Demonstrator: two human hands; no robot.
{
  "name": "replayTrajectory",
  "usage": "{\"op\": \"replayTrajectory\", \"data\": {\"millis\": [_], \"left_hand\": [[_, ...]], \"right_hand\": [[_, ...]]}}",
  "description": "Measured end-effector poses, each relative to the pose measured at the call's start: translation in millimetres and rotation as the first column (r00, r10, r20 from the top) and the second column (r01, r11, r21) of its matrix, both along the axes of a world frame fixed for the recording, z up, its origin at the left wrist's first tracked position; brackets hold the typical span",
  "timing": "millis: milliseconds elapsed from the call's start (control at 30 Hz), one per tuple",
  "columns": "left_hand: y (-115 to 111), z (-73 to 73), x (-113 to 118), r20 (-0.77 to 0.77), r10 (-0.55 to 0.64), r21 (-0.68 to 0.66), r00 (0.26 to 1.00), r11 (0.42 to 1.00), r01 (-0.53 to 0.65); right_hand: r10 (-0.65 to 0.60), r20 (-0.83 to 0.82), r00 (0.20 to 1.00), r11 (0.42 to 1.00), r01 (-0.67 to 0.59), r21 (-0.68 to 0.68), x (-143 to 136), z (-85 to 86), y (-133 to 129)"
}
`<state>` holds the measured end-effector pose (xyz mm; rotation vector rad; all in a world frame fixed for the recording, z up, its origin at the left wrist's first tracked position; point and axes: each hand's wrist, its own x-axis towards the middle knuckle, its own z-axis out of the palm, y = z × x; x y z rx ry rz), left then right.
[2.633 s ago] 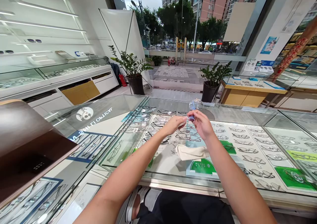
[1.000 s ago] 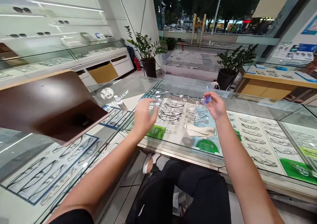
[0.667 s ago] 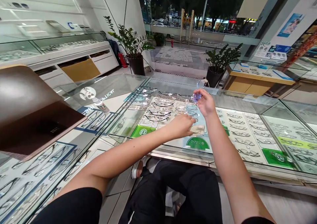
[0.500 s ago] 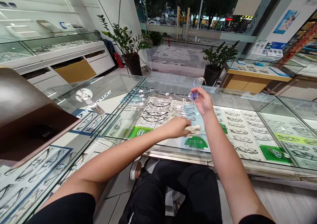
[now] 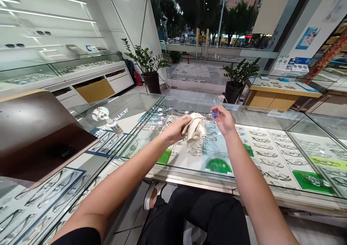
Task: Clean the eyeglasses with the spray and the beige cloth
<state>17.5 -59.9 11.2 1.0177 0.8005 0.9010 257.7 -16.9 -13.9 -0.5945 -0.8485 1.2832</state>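
Note:
My left hand is closed on a cream cloth, which hangs in loose folds above the glass display counter. To its right, my right hand pinches a pair of clear-framed eyeglasses by one side. One lens has a violet sheen beside my fingertips, and the other sticks up above the hand. A gap separates the cloth from the eyeglasses. Under the glass, rows of eyeglass frames lie on white and green boards.
On the left counter stand a dark brown glossy panel and a small spray bottle. Potted plants flank the glass doors. A wooden display table stands at the back right.
My left hand has moved up and to the left, and the cloth now hangs unfolded from it. My right hand still holds the eyeglasses in nearly the same place. The view has tilted up slightly.

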Motion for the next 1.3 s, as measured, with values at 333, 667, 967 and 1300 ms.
{"op": "replayTrajectory", "data": {"millis": [333,667,967,1300], "left_hand": [[59.3,29.4,19.1,0.176,-0.160,0.229,0.971,0.966,0.118],[43.7,20.0,-0.1,-0.352,-0.577,0.250,0.737,0.701,0.668],[33.4,31.7,-6.0,-0.550,-0.589,0.161,0.592,0.621,0.767],[43.7,26.0,-16.1,-0.207,-0.598,0.251,0.774,0.733,0.633]], "right_hand": [[-0.029,-0.011,1.000,0.999,0.030,0.040,10.9,6.0,-2.6],[-0.094,-0.019,0.995,0.994,0.095,0.057,21.2,6.4,-0.8],[-0.107,0.027,0.994,0.993,0.105,0.044,18.6,10.3,-4.2],[-0.066,0.026,0.997,0.997,0.065,0.053,17.7,11.1,-6.5]]}}
